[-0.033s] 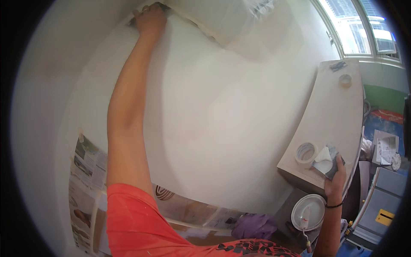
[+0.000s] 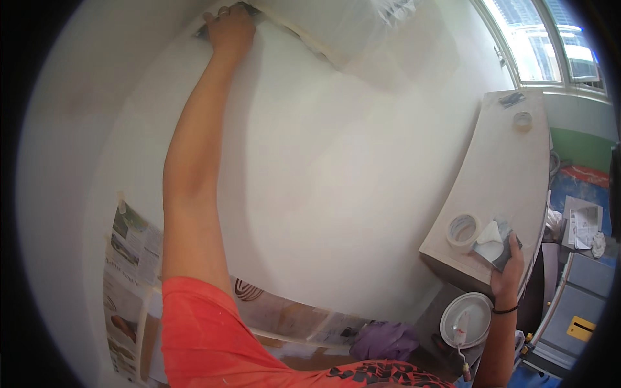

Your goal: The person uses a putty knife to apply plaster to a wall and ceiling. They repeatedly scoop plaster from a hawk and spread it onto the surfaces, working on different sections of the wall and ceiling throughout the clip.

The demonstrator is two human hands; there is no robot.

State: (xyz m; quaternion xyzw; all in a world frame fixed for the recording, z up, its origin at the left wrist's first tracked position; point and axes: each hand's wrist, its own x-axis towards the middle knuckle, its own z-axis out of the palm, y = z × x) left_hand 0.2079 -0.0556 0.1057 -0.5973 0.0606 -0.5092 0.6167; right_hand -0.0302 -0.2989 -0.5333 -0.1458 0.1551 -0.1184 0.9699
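Observation:
My left hand (image 2: 229, 26) is raised to the upper part of the white wall (image 2: 336, 161), its fingers on a dark flat tool (image 2: 249, 10) pressed to the surface beside plastic sheeting (image 2: 349, 32) with a taped edge. My right hand (image 2: 508, 271), with a dark band at the wrist, grips a dark flat plate (image 2: 498, 255) carrying white paste (image 2: 488, 233) over the near end of a pale cabinet top (image 2: 479, 161). A roll of masking tape (image 2: 462, 231) lies just left of that plate.
A smaller tape roll (image 2: 522, 121) is on the cabinet top, below a window (image 2: 524, 39). A bucket lid with roller (image 2: 479, 313), purple bundle (image 2: 381, 339), grey toolbox (image 2: 576, 297) and newspaper (image 2: 129, 246) taped along the wall's bottom surround me.
My left hand and forearm have shifted slightly to the right along the wall with the tool. My right hand is nearly still.

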